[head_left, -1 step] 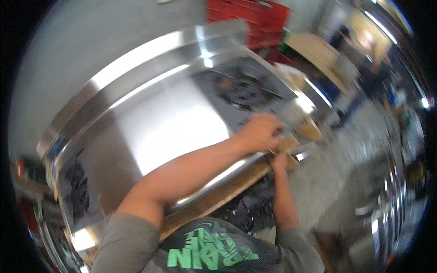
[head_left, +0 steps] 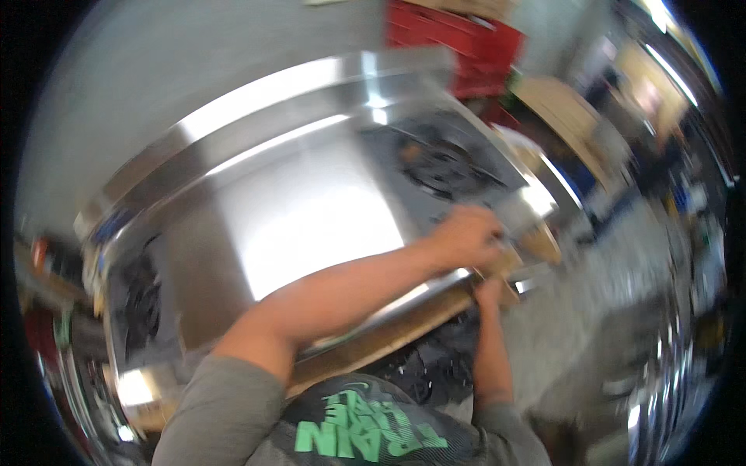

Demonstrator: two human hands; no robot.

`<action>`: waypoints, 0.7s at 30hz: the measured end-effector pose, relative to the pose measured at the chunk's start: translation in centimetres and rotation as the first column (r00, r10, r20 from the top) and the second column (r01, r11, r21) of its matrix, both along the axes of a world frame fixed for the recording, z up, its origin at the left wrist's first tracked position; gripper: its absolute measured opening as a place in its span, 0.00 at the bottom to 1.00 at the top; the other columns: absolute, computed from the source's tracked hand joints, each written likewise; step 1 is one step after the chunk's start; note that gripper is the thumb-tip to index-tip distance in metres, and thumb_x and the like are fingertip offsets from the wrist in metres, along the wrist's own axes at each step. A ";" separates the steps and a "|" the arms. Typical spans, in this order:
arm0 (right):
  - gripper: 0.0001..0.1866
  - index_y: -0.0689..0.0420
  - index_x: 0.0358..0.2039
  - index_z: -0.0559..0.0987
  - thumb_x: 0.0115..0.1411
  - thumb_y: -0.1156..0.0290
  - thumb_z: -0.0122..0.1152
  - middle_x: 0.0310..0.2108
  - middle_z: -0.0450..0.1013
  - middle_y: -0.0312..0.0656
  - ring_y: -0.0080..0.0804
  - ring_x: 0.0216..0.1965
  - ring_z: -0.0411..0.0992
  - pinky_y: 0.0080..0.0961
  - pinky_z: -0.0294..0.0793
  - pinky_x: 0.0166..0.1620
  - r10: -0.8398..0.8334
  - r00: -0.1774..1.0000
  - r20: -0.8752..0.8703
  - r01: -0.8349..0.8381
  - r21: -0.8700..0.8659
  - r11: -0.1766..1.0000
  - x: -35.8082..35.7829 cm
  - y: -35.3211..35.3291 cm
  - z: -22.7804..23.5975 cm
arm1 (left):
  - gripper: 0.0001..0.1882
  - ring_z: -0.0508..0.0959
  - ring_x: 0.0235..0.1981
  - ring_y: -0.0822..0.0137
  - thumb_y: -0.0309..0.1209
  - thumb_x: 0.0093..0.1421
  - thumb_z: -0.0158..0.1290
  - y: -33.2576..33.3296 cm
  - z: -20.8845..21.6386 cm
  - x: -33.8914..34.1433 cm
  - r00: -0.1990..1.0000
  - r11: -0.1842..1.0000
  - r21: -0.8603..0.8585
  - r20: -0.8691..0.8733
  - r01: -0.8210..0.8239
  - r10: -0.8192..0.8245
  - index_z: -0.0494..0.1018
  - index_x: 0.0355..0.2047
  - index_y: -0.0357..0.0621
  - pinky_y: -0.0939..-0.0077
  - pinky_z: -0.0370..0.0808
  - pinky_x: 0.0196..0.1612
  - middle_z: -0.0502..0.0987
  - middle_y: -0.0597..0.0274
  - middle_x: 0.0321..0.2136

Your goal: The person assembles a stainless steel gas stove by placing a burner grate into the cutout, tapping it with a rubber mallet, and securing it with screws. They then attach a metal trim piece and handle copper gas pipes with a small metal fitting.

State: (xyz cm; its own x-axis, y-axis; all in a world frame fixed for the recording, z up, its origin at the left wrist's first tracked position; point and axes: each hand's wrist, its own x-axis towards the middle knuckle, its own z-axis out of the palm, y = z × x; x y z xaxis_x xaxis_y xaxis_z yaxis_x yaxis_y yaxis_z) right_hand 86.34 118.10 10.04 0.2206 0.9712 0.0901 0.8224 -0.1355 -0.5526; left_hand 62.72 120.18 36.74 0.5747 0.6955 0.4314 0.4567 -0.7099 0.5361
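Note:
A wide stainless-steel cooktop (head_left: pixel 311 210) lies tilted across the view, with a dark burner (head_left: pixel 447 167) near its right end and another dark burner (head_left: pixel 140 303) at the left. My left arm reaches across the front. At the front right corner my left hand (head_left: pixel 468 235) is closed, its fingers curled; what they grip is hidden. Just below it, my right hand (head_left: pixel 488 290) is closed against a tan, wood-like piece (head_left: pixel 507 262) beside the corner. Motion blur hides its fingertips and whatever they hold. A brown strip (head_left: pixel 381 346) runs under the steel front edge.
Red crates (head_left: pixel 454 43) stand behind the right end, near a light-brown board (head_left: pixel 563 116). Dark plastic-like material (head_left: pixel 420 361) lies below the front edge. Concrete floor (head_left: pixel 567 311) stretches to the right, where blurred metal pieces lie. A person (head_left: pixel 645 163) stands at the far right.
The whole view has shifted, so the cooktop and crates appear farther right and lower. Both hands stay closed at the same front right corner.

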 end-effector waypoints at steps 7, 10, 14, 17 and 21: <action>0.24 0.65 0.53 0.69 0.55 0.75 0.59 0.41 0.72 0.44 0.35 0.40 0.70 0.34 0.73 0.46 0.357 0.763 -0.538 -0.424 -0.001 0.905 -5.1 -8.9 3.8 | 0.16 0.78 0.41 0.46 0.38 0.46 0.58 -10.6 1.6 -5.5 0.994 0.995 0.036 -0.061 0.098 -0.095 0.81 0.34 0.44 0.52 0.73 0.47 0.80 0.49 0.34; 0.20 0.64 0.48 0.74 0.54 0.73 0.63 0.40 0.75 0.45 0.36 0.40 0.73 0.34 0.74 0.45 0.419 0.524 -0.742 -0.612 0.014 0.791 -10.9 -15.3 7.4 | 0.11 0.78 0.37 0.49 0.39 0.51 0.57 -18.3 0.8 -11.0 0.945 0.945 0.063 -0.071 0.322 -0.318 0.76 0.27 0.45 0.51 0.72 0.39 0.77 0.54 0.28; 0.15 0.63 0.41 0.81 0.54 0.71 0.69 0.39 0.79 0.47 0.36 0.39 0.76 0.33 0.76 0.45 0.569 0.233 -0.789 -0.834 0.138 0.534 -16.5 -18.2 17.0 | 0.16 0.78 0.34 0.52 0.41 0.55 0.59 -28.2 1.8 -18.4 0.998 0.998 -0.053 0.065 0.019 -0.016 0.78 0.39 0.44 0.53 0.73 0.38 0.77 0.59 0.30; 0.12 0.61 0.37 0.82 0.53 0.70 0.70 0.36 0.80 0.48 0.35 0.35 0.77 0.30 0.77 0.41 0.682 0.027 -0.731 -0.950 0.194 0.246 -21.4 -17.9 24.3 | 0.19 0.78 0.32 0.57 0.41 0.56 0.61 -33.4 3.4 -21.2 0.953 0.971 0.070 0.218 -0.230 0.210 0.78 0.45 0.46 0.57 0.74 0.37 0.76 0.63 0.29; 0.11 0.64 0.29 0.79 0.49 0.75 0.73 0.26 0.77 0.38 0.21 0.26 0.72 0.17 0.68 0.30 0.539 -0.247 -0.805 -0.919 0.371 0.133 -30.8 -20.5 30.3 | 0.17 0.78 0.30 0.64 0.35 0.54 0.64 -38.3 4.7 -24.2 0.819 0.776 0.312 0.390 -0.548 0.422 0.79 0.44 0.47 0.65 0.74 0.36 0.75 0.68 0.28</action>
